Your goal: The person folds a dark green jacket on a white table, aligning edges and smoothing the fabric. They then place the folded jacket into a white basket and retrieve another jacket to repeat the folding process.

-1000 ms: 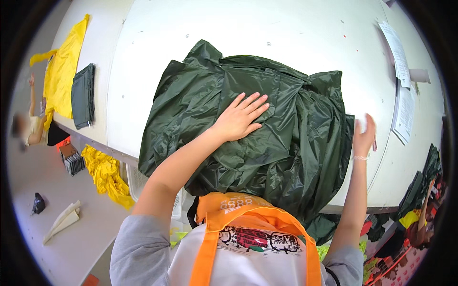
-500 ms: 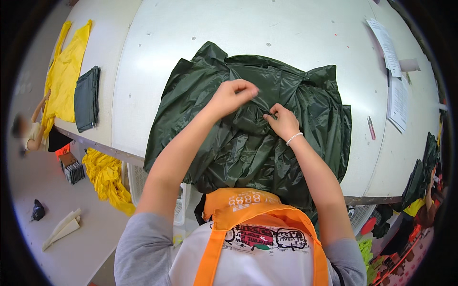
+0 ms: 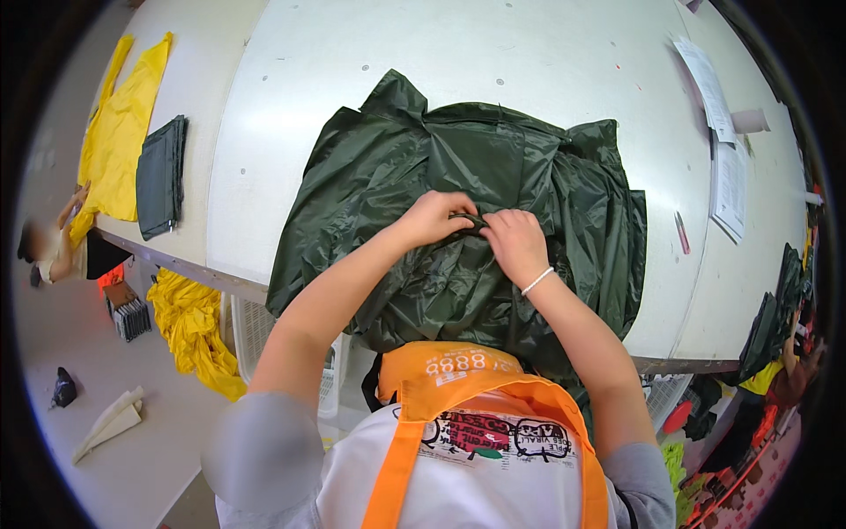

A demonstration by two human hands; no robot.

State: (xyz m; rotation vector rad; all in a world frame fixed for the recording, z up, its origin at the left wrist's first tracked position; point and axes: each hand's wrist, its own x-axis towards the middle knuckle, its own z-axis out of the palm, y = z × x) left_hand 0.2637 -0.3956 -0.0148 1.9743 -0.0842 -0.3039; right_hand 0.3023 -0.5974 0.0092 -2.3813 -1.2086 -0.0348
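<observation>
A shiny dark green garment (image 3: 352, 176), thin and rumpled like a rain jacket, is spread over the table's near edge in front of me. My left hand (image 3: 435, 218) and my right hand (image 3: 516, 242), the right with a white bead bracelet at its wrist, meet over the garment's middle. Between them the fingers of both hands pinch a small fold of the dark green fabric. Whether a fastener sits in that fold, I cannot tell, as my fingers cover much of it.
Papers (image 3: 705, 88) and a small red-handled tool (image 3: 682, 234) lie on the white table (image 3: 573, 53) at right. Left are a folded dark stack (image 3: 161, 176) and a yellow garment (image 3: 123, 132) touched by another person. Yellow fabric (image 3: 189, 331) hangs beside a white basket (image 3: 253, 331) below.
My left hand has come down from above the fabric to meet the right, and now grips the fold too. My right hand has shifted slightly; the garment's upper part lies flatter.
</observation>
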